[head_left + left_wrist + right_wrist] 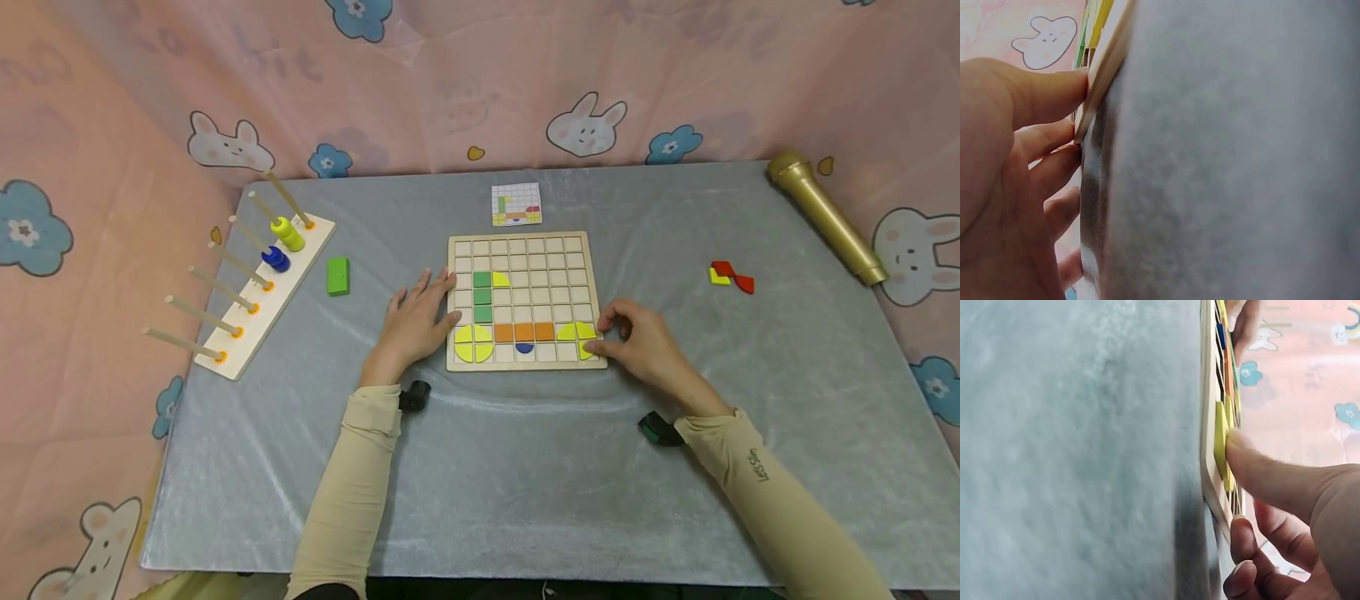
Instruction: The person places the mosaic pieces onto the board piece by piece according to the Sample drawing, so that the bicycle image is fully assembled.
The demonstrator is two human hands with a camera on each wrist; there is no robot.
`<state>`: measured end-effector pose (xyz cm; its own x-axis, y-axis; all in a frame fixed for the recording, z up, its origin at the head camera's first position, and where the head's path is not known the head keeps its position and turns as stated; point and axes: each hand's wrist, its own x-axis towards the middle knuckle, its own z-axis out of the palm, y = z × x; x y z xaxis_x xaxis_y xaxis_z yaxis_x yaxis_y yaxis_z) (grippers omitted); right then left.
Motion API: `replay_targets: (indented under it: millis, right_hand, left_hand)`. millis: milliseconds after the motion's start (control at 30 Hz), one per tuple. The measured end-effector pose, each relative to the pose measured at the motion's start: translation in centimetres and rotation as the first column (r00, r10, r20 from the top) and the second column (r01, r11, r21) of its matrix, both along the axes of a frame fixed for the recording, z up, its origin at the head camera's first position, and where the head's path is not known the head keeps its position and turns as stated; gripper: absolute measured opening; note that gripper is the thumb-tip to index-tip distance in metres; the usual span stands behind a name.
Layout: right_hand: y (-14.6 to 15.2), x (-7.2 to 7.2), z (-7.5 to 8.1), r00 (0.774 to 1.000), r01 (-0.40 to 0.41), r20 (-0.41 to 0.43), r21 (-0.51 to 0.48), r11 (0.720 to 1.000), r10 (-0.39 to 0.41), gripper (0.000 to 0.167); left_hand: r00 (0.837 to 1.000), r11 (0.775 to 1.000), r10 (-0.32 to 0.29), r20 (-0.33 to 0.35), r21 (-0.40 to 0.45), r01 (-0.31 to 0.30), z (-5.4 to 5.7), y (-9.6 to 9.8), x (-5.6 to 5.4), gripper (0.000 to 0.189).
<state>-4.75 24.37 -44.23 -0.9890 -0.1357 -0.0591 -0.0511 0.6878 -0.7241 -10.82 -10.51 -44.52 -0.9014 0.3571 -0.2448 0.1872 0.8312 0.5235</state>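
Observation:
A square wooden grid board (525, 364) lies on the table, with green, orange, yellow and blue pieces in its cells. My left hand (415, 323) rests at the board's left edge, fingers extended and thumb tip on the frame beside a yellow circle of quarter pieces (473, 343). At the lower right corner, the thumb of my right hand (637, 337) presses on a yellow quarter piece (1220, 428). Its other fingers are bent beside the board's right edge. A blue half-round piece (524, 347) sits below the orange row (523, 332).
A printed pattern card (516, 204) lies behind the board. To the left are a green block (338, 276) and a peg stand (273, 311) with yellow and blue rings. Red pieces (742, 283) and a yellow one (718, 278) lie right, near a gold microphone (825, 217).

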Motion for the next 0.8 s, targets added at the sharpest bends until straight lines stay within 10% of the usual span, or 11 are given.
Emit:
replay_targets:
  millis: [500,800]
  right_hand:
    - [7.9,-2.2,0.4,0.939,0.326,0.082,0.094,0.941,-0.333,0.044]
    - [10.8,-2.4,-0.4,0.895,0.445,-0.023,0.098,0.89,-0.445,0.048]
  left_hand:
    - [1.0,1.0,0.003,0.009,-0.002,-0.003,0.1,0.1,0.0,0.067]
    - [1.0,1.0,0.004,0.011,-0.012,-0.004,0.1,0.1,0.0,0.067]
